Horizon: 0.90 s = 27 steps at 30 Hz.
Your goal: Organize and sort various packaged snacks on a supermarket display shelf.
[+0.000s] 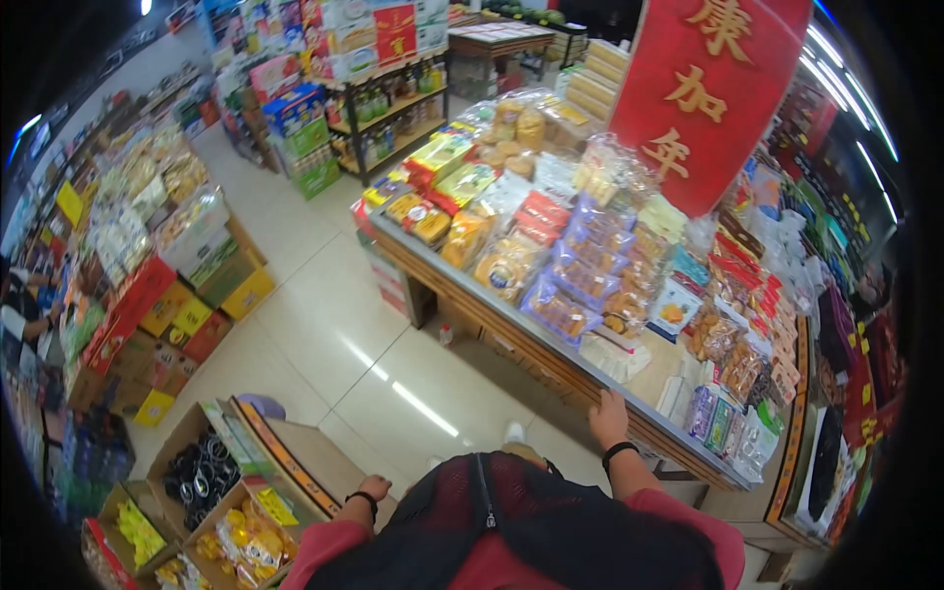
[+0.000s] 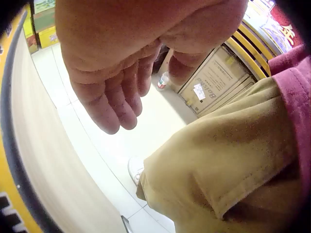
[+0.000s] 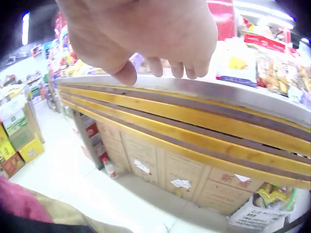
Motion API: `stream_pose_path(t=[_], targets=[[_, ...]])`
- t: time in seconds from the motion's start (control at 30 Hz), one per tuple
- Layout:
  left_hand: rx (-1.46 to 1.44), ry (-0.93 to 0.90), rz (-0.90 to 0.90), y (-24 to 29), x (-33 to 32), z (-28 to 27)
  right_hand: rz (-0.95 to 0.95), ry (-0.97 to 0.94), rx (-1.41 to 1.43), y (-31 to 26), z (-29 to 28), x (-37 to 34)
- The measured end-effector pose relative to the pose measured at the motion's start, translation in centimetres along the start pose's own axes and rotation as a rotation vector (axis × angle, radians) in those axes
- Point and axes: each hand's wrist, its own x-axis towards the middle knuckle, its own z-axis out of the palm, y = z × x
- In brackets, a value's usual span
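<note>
Hanging at the near edge of the display table, the right hand is unclenched and empty, palm down, its fingers slightly bent over the grey rim; whether the fingertips touch it, I cannot tell. The left hand hangs beside the person's body, also released and holding nothing, its fingers loosely bent, near a wood-toned counter.

Just beyond the right hand, crumpled pale plastic lies on the tabletop near the rim. Packaged snacks crowd the rest of that surface, with purple trays of wrapped baked goods behind the plastic and small upright packs to its right. A red banner with gold characters rises over the far side.

Below the tabletop, yellow-brown slats run along the front, and cardboard cartons stand underneath. A clear bottle with a red cap stands on the glossy tiled floor near them. Across the aisle, bagged goods are heaped above colourful boxes. Farther back, a dark-framed shelf carries rows of bottles, and strip lights shine overhead.
</note>
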Motion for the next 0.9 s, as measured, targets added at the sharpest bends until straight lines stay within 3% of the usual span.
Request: stream_pose_path(t=[0.2,0.3,0.4,0.5,0.57,0.8,0.9], targets=[[-0.121,0.001,0.038,3.2,-2.1,0.2,-0.280,-0.154,0.153,-10.0,0.7,2.3],[-0.182,0.020,0.081,4.0,-1.5,0.8,-0.418,-0.127,0.174,-13.4,1.8,5.1],[-0.371,-0.006,-0.009,4.6,-1.9,0.0,-0.508,-0.133,0.202,-17.3,2.8,8.7],[-0.464,0.027,-0.130,3.1,-0.2,0.2,-0.591,-0.121,0.239,-21.5,4.3,12.6],[-0.412,0.019,-0.128,-1.6,3.6,1.5,-0.633,-0.146,0.304,-24.3,5.4,15.5],[-0.336,0.117,-0.248,-1.1,5.2,-9.3,-0.639,-0.243,0.324,-29.6,8.9,23.7],[-0.261,0.116,-0.201,3.5,5.4,-17.5,-0.620,-0.307,0.285,-31.0,10.6,26.2]])
